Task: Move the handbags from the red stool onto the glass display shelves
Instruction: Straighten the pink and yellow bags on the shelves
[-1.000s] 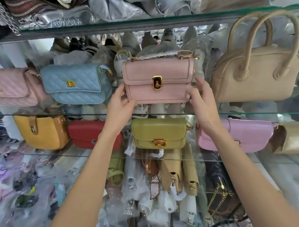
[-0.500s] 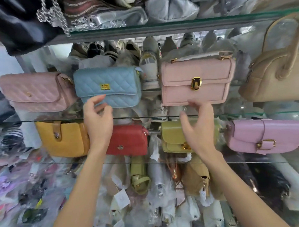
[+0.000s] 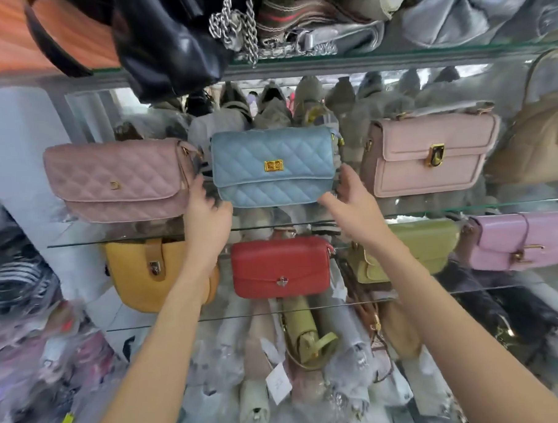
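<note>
While blue bag (image 3: pixel 274 166) sits on glass shelf (image 3: pixel 463 208), between two pink bags, left hand (image 3: pixel 207 211) touches its bottom left corner, right hand (image 3: pixel 350 198) its right end; real grip, cannot tell. Bag looks soft, light, puffy. Best hold: both ends, not clasp.

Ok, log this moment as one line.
stage: adjusting shelf | left hand: at blue bag left corner | right hand: at its right corner | grip: unclear | neighbours: pink quilted bag, pink clasp bag
</note>
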A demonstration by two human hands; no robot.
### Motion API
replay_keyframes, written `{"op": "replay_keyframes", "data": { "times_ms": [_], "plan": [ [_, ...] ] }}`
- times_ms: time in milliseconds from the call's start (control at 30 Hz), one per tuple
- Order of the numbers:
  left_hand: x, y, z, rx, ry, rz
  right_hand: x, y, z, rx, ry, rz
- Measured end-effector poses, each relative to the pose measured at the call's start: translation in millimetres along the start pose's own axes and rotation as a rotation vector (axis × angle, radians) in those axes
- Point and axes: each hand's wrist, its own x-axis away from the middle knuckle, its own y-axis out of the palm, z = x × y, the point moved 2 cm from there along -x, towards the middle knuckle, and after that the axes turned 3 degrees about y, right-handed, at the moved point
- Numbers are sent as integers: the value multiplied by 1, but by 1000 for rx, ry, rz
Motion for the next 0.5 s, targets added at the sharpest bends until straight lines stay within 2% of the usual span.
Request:
{"op": "replay_keyframes", "data": {
  "times_ms": [133, 500],
  "plan": [
    [-5, 3, 2, 30, 14, -86, -13, 1, 11, -27, 27, -54],
    [-2, -2, -1, 44, 62, -84, -8, 0, 1, -146, 21, -94]
  ]
}}
